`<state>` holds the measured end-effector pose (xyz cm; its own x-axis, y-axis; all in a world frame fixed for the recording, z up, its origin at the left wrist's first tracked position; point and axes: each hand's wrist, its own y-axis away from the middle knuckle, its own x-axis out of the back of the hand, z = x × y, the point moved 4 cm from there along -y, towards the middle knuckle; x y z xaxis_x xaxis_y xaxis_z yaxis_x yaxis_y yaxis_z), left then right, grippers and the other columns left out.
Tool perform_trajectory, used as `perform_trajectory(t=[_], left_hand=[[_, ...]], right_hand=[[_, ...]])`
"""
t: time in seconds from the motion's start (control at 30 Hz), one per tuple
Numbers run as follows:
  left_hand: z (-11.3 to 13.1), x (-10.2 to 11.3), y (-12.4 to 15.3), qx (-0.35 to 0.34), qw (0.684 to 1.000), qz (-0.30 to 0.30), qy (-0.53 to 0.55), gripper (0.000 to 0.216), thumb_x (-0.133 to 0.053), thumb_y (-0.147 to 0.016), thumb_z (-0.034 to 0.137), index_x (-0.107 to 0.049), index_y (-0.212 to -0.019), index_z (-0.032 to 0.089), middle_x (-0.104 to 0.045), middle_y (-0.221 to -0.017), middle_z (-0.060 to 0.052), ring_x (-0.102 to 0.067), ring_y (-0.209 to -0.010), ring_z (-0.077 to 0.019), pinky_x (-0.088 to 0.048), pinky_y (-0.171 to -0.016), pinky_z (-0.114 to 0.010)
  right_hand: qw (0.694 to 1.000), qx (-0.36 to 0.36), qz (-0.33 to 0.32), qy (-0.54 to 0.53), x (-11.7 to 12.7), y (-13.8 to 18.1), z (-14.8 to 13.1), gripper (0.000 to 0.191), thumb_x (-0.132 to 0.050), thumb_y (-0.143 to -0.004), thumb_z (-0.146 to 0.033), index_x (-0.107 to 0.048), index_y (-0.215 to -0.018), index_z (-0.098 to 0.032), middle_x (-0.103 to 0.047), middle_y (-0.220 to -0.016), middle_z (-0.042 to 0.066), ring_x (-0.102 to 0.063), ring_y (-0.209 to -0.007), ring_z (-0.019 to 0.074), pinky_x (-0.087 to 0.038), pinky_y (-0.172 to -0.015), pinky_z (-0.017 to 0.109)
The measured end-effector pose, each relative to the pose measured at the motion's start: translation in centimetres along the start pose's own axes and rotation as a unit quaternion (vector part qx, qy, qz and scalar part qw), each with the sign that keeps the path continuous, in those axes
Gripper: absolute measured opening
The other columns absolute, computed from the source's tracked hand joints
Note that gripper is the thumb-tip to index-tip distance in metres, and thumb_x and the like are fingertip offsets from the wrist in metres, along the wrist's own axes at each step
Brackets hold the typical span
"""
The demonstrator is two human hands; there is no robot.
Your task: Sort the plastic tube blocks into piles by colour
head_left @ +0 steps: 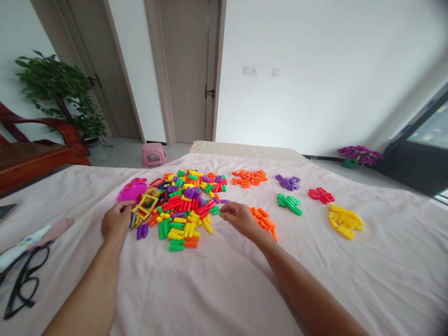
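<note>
On the cloth-covered table (210, 289) lies a mixed pile of coloured plastic peg-like toy pieces (182, 203). My left hand (116, 220) rests at the pile's left edge, beside yellow square frames (146, 203) and just below a bright pink plastic piece (133, 190). Its fingers are loosely bent, and I see nothing held in them. My right hand (241, 219) hovers by the right edge of the pile, thumb and forefinger slightly apart. A green piece (214, 210) lies just left of its fingertips. Orange pieces (264, 221) are partly hidden behind this hand.
Separate groups of orange (250, 177), purple (287, 182), green (290, 203), red (321, 195) and yellow pieces (346, 220) lie to the right. Black-framed glasses (26, 280) are at the left edge. A pink stool (154, 154) stands beyond the table.
</note>
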<state>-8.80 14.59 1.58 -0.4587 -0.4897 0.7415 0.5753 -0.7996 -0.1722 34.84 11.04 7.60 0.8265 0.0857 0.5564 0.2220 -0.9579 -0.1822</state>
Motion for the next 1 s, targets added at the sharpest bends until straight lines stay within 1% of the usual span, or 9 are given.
perform_trajectory(t=[0.1, 0.2, 0.33, 0.5, 0.57, 0.67, 0.8, 0.9, 1.0], left_hand=[[-0.1, -0.1, 0.0, 0.009, 1.000, 0.002, 0.009, 0.041, -0.050, -0.088, 0.044, -0.074, -0.113, 0.022, -0.073, -0.100, -0.008, -0.059, -0.075, -0.0203, -0.041, -0.067, -0.032], [-0.1, -0.1, 0.0, 0.016, 1.000, 0.006, 0.014, 0.039, -0.052, -0.086, 0.042, -0.074, -0.113, 0.022, -0.073, -0.098, -0.008, -0.058, -0.074, -0.0198, -0.040, -0.064, -0.030], [0.1, -0.1, 0.0, 0.019, 1.000, 0.005, 0.014, 0.036, -0.053, -0.085, 0.041, -0.075, -0.109, 0.026, -0.073, -0.094, -0.007, -0.058, -0.073, -0.0210, -0.040, -0.064, -0.030], [0.5, 0.3, 0.3, 0.025, 1.000, 0.005, 0.006, 0.038, -0.049, -0.087, 0.043, -0.075, -0.108, 0.027, -0.072, -0.090, -0.007, -0.058, -0.072, -0.0228, -0.040, -0.064, -0.031], [0.7, 0.3, 0.5, 0.026, 1.000, 0.001, 0.005, 0.039, -0.048, -0.087, 0.045, -0.074, -0.109, 0.026, -0.072, -0.091, -0.007, -0.058, -0.072, -0.0222, -0.040, -0.064, -0.031], [0.7, 0.4, 0.5, 0.027, 1.000, -0.008, 0.002, 0.040, -0.048, -0.087, 0.047, -0.074, -0.111, 0.027, -0.071, -0.092, -0.007, -0.057, -0.071, -0.0215, -0.040, -0.064, -0.031], [0.3, 0.2, 0.3, 0.028, 0.999, -0.028, -0.005, 0.045, -0.047, -0.087, 0.049, -0.072, -0.116, 0.027, -0.071, -0.099, -0.008, -0.055, -0.069, -0.0200, -0.039, -0.064, -0.030], [0.1, 0.2, 0.1, 0.026, 0.999, -0.037, -0.010, 0.046, -0.045, -0.087, 0.049, -0.071, -0.118, 0.027, -0.071, -0.102, -0.008, -0.054, -0.069, -0.0190, -0.039, -0.064, -0.029], [0.1, 0.2, 0.1, 0.028, 0.999, -0.038, -0.018, 0.047, -0.045, -0.087, 0.050, -0.071, -0.119, 0.027, -0.071, -0.098, -0.008, -0.053, -0.068, -0.0191, -0.039, -0.063, -0.029]], right_hand=[[0.987, 0.076, -0.113, 0.084, -4.9, 2.1, -3.2, 0.018, -0.068, -0.085, -0.038, -0.072, -0.094, -0.023, -0.071, -0.092, 0.002, -0.064, -0.079, 0.0149, -0.048, -0.069, 0.024], [0.962, 0.120, -0.148, 0.194, -7.5, 3.0, -5.1, 0.036, -0.073, -0.081, -0.051, -0.067, -0.103, -0.022, -0.069, -0.100, 0.004, -0.064, -0.089, 0.0191, -0.047, -0.072, 0.027], [0.932, 0.135, -0.148, 0.303, -8.8, 3.1, -5.8, 0.033, -0.067, -0.088, -0.045, -0.060, -0.111, -0.022, -0.065, -0.108, 0.006, -0.063, -0.094, 0.0216, -0.048, -0.073, 0.029], [0.914, 0.172, -0.150, 0.335, -9.2, 3.4, -5.2, 0.019, -0.049, -0.100, -0.035, -0.059, -0.107, -0.022, -0.063, -0.107, 0.007, -0.062, -0.093, 0.0204, -0.049, -0.076, 0.030], [0.920, 0.178, -0.146, 0.316, -9.0, 3.5, -4.8, 0.019, -0.045, -0.101, -0.033, -0.059, -0.106, -0.021, -0.064, -0.105, 0.008, -0.062, -0.093, 0.0202, -0.050, -0.078, 0.031], [0.954, 0.163, -0.112, 0.223, -8.0, 3.4, -4.2, 0.016, -0.046, -0.101, -0.029, -0.059, -0.106, -0.021, -0.066, -0.107, 0.007, -0.063, -0.097, 0.0191, -0.050, -0.083, 0.029], [0.996, 0.068, -0.024, 0.051, -5.2, 2.1, -2.4, 0.017, -0.045, -0.099, -0.025, -0.061, -0.105, -0.020, -0.069, -0.095, 0.004, -0.066, -0.084, 0.0149, -0.052, -0.074, 0.025], [0.999, -0.010, 0.038, -0.036, -2.4, 0.8, -0.4, 0.021, -0.047, -0.097, -0.031, -0.064, -0.101, -0.019, -0.069, -0.082, 0.002, -0.067, -0.072, 0.0135, -0.052, -0.066, 0.023], [0.993, -0.048, 0.094, -0.061, 1.3, -0.7, 1.8, 0.022, -0.053, -0.092, -0.036, -0.066, -0.097, -0.019, -0.071, -0.080, 0.003, -0.069, -0.072, 0.0150, -0.053, -0.067, 0.025]])
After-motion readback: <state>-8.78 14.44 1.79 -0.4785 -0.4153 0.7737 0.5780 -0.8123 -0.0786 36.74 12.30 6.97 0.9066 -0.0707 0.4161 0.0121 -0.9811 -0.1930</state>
